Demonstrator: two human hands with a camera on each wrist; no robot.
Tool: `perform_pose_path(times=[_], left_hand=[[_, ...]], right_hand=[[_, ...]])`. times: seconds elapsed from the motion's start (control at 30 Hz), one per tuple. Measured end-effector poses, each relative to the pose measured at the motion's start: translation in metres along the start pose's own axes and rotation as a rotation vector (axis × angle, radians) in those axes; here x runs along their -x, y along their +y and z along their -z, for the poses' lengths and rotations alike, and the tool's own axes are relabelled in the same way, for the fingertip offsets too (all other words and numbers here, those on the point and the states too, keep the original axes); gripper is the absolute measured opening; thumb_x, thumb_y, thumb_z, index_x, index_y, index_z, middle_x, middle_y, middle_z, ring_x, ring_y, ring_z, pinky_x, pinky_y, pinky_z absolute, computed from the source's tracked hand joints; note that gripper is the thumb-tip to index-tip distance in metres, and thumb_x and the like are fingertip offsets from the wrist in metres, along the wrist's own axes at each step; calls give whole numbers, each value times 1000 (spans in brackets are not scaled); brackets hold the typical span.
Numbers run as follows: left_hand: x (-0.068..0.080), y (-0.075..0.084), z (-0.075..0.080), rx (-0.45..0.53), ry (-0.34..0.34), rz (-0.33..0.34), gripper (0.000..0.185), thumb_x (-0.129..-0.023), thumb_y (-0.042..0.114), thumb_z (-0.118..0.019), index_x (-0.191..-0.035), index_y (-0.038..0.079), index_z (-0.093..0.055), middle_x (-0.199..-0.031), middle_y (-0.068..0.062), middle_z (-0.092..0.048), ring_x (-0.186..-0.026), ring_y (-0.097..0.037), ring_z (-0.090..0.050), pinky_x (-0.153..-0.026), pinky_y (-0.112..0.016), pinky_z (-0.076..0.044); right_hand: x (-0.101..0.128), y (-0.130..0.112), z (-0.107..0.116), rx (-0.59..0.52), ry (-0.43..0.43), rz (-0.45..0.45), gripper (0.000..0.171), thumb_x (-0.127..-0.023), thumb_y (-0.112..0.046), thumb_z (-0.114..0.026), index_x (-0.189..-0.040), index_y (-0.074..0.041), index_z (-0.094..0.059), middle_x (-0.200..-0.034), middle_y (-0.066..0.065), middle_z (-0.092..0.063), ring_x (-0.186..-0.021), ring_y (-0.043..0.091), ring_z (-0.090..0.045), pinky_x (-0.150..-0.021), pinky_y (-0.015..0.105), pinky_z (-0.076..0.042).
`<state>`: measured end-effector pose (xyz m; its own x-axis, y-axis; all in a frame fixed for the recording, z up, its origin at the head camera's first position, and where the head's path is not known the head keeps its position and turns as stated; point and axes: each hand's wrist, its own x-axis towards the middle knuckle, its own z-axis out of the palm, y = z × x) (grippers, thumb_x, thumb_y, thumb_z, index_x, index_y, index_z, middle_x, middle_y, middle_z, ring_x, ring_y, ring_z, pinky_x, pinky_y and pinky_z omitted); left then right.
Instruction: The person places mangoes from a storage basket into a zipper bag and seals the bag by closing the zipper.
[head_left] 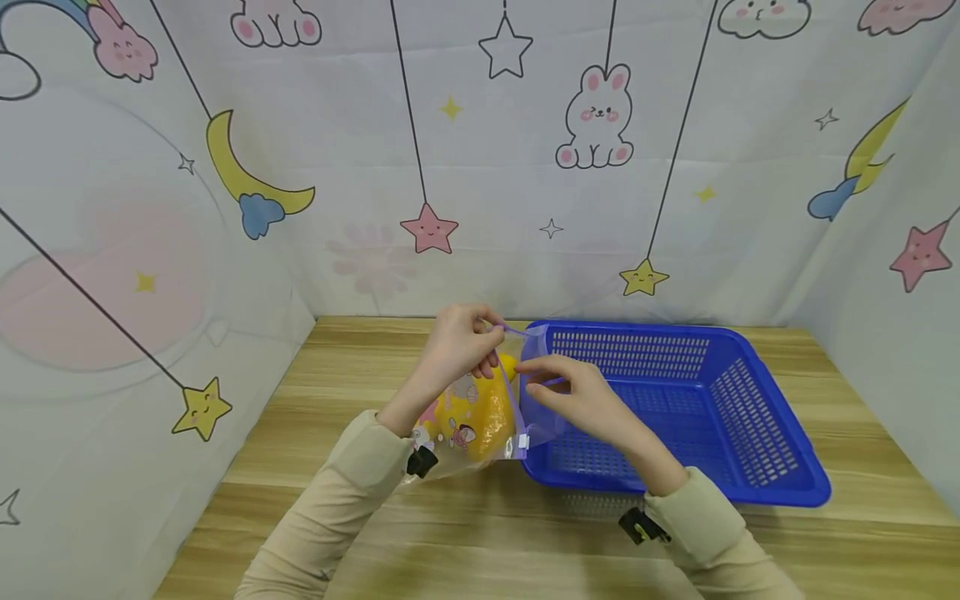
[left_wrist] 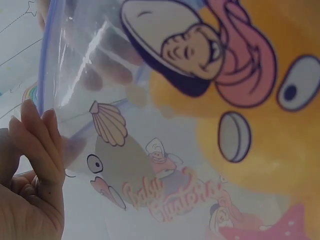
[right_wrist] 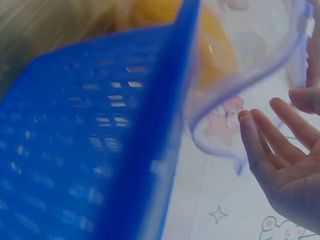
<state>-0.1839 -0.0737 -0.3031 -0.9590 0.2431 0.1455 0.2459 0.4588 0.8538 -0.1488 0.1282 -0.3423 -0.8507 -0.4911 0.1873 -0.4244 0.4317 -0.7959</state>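
Note:
A clear zip bag [head_left: 517, 442] with purple edging, a white slider and printed cartoon figures lies left of the basket, its mouth towards the right. Inside it are glossy yellow rounded things [head_left: 491, 417]; their kind is hidden by the print. My left hand [head_left: 468, 337] pinches the purple edge at the top of the mouth; in the left wrist view its fingers [left_wrist: 42, 145] are at that edge. My right hand [head_left: 573, 396] is at the mouth, fingers spread and slightly bent, with nothing in its grasp. The right wrist view has these fingers [right_wrist: 280, 135] beside the wavy purple edge.
A blue perforated plastic basket [head_left: 757, 400] stands on the wooden table [head_left: 300, 467] to the right, under my right hand, with its left rim by the bag. White cloth walls [head_left: 525, 183] with cartoon prints enclose the table at the back and sides.

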Motion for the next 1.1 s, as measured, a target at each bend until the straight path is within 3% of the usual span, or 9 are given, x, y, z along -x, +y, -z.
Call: perform_pose_path(times=[0.27,0.4,0.5,0.63,0.73,1.1], left_hand=[[0,1,-1,3,-2,11,17,-90,7,-56,-100,0,-68,-55,-9,-64,-38,-15,-58,-41,-30,-53],[-1,0,-2,1,0,7,17,-90,7,-56,-99,0,-68,-55,-9,-65,-38,-15,-58,-41,-31,-53],[-1,1,-2,0,0,-1,17,-90,6,-56,-99,0,-68,-56,-10,-65,-38,-15,-58,-41,-31,-53],[-1,2,-1,0,2,-4,16,-90,6,-56,-99,0,-68,-56,-10,-65,-38,-15,-58,-41,-31,-53],[0,2,-1,2,0,-2,17,-90,6,-56,-100,-1,-68,-56,-10,-65,-38,-15,-58,-40,-31,-53],[-1,1,-3,3,-10,7,20,-90,7,-57,-103,-5,-67,-56,-10,-65,-38,-15,-58,-40,-31,-53]], right_hand=[[-6,-8,30,129,33,38,23,-95,-12,-58,-115,-9,-68,-113,8,-70,-101,21,-66,-86,40,-56],[-11,-9,45,255,64,68,22,-93,-9,-59,-114,-8,-68,-110,9,-71,-98,21,-66,-84,40,-57],[-18,-9,54,400,77,138,23,-90,-7,-61,-113,-7,-68,-107,7,-71,-95,21,-66,-83,40,-57],[-29,-4,61,540,34,231,27,-88,-3,-63,-115,-9,-67,-106,5,-69,-93,20,-65,-80,37,-56],[-39,2,61,582,-22,269,29,-88,-1,-62,-116,-9,-66,-107,6,-68,-92,19,-64,-79,35,-56],[-58,25,57,719,-47,364,39,-83,4,-62,-118,-11,-66,-120,6,-65,-116,26,-56,-101,42,-49]])
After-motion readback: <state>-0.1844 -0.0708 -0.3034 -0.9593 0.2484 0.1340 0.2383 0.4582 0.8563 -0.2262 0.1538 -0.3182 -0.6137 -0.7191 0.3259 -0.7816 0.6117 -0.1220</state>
